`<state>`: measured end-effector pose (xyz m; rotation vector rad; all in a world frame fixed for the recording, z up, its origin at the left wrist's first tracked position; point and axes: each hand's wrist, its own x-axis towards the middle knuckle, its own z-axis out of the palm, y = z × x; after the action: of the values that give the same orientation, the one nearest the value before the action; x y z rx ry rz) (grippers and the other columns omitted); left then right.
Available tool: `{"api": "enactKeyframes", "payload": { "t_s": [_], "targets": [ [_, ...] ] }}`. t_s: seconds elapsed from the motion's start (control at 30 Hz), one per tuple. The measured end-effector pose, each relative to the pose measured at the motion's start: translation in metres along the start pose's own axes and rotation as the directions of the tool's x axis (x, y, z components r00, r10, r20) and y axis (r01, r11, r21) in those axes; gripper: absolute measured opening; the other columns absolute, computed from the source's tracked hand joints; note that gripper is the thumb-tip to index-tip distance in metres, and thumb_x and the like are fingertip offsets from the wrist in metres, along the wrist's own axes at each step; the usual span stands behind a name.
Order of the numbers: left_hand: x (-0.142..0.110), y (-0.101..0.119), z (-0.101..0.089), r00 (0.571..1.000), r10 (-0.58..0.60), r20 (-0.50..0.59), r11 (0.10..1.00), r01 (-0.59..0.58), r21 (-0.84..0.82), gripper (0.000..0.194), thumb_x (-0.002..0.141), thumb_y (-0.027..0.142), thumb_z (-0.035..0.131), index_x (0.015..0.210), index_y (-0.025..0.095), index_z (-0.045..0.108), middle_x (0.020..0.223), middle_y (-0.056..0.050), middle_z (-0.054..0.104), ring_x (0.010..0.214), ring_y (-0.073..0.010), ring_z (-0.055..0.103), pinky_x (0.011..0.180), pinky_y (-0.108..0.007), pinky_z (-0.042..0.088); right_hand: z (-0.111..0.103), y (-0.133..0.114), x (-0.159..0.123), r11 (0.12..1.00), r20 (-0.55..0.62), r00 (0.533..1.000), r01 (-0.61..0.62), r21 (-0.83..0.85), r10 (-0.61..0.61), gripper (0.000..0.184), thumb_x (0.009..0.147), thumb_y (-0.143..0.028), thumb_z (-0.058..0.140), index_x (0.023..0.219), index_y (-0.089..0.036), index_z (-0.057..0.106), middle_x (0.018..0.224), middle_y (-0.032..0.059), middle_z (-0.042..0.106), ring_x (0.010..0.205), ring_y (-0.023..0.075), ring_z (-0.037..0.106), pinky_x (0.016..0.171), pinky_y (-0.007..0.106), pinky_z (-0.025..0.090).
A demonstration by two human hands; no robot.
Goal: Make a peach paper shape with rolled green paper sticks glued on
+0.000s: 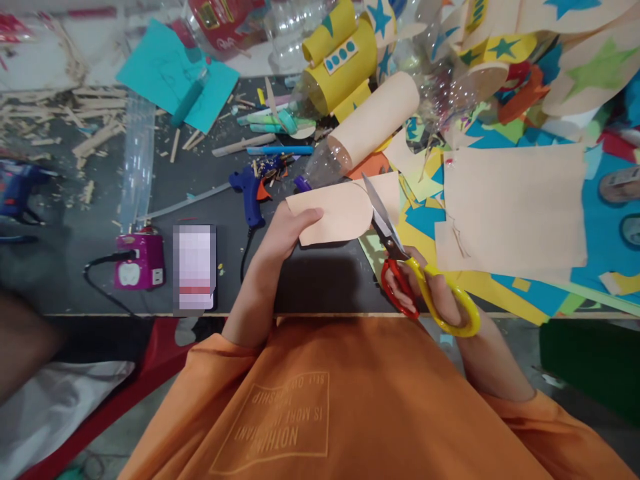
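Two glue guns (247, 195) at left; one held card (336, 215); one pair of scissors (395, 249). The left hand (287, 231) pinches the card, which extends rightward from it; the right hand (442, 293) grips the scissors.

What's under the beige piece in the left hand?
Dark tabletop shows alongside the beige piece. The left hand has its thumb on top; its other fingers, and whatever lies beneath, are covered.

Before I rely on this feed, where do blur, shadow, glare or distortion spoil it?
Head view: the scissors and held paper look fairly clear; a shadow darkens the tabletop on the paper's near side; clear plastic bottles at the top catch glare; the arm at lower left is blurred; the phone screen is pixelated; corners look stretched.
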<state>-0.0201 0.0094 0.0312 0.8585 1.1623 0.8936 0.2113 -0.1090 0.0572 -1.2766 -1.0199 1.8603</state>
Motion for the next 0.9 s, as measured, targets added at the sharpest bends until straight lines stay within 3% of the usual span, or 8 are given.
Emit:
{"api": "enactKeyframes", "payload": {
  "t_s": [0.1, 0.33, 0.9],
  "targets": [
    [0.0, 0.002, -0.001, 1.0, -0.002, -0.013, 1.0, 0.002, 0.018, 0.043, 0.059, 0.032, 0.077, 0.098, 0.016, 0.068, 0.087, -0.006, 0.075, 0.098, -0.0286, 0.07, 0.081, -0.034, 0.059, -0.001, 0.006, 0.003, 0.997, 0.088, 0.995, 0.041, 0.071, -0.048, 0.057, 0.078, -0.08, 0.045, 0.108, -0.033, 0.044, 0.072, -0.0035, 0.049, 0.038, 0.0083, 0.03, 0.034, 0.029, 0.025],
    [-0.002, 0.007, -0.004, 1.0, -0.01, -0.011, 0.999, 0.01, 0.041, 0.037, 0.06, 0.034, 0.077, 0.093, 0.018, 0.071, 0.089, -0.005, 0.077, 0.095, -0.0276, 0.071, 0.081, -0.035, 0.059, 0.0, 0.01, 0.005, 0.986, 0.122, 0.983, 0.124, 0.114, -0.138, 0.047, 0.085, -0.07, 0.048, 0.109, -0.031, 0.044, 0.07, -0.007, 0.044, 0.036, 0.0041, 0.028, 0.033, 0.024, 0.022],
    [0.004, 0.004, -0.013, 0.999, -0.015, 0.04, 0.997, 0.012, 0.077, 0.045, 0.057, 0.046, 0.082, 0.086, 0.013, 0.073, 0.078, -0.009, 0.076, 0.082, -0.0285, 0.073, 0.071, -0.033, 0.058, -0.006, -0.002, -0.006, 0.998, 0.092, 0.994, 0.063, -0.024, -0.06, 0.055, 0.082, -0.072, 0.051, 0.112, -0.027, 0.045, 0.066, -0.0083, 0.038, 0.036, 0.0025, 0.023, 0.031, 0.02, 0.02]
  ]
}}
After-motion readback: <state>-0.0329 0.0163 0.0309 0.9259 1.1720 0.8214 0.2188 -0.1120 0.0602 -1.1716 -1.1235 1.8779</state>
